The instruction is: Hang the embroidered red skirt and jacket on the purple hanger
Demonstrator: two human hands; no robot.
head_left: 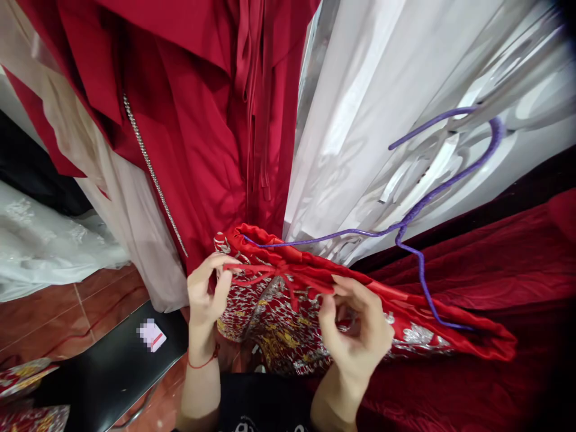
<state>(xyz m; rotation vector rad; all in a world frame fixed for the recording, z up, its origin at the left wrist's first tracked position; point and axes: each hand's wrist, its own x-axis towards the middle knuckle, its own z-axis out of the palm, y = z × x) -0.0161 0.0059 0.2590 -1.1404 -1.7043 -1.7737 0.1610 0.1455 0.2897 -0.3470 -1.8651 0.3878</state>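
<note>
In front of me hangs a red garment (288,336) with silver and gold patterning and a plain red satin edge along its top. A purple hanger (423,201) holds it up, its arms reaching inside the opening. Red ties (288,279) meet in a bow or knot at the middle of the front. My left hand (209,288) pinches a red tie on the left between thumb and finger. On the right, my right hand (357,324) pinches another part of the red tie near the satin edge.
The hanger hooks on a white openwork panel (450,162). Behind hang a red dress (193,120) and white cloth (342,90). At lower left, a black bench (108,372) bears a white and pink card (155,337). Dark red velvet (472,270) hangs at right.
</note>
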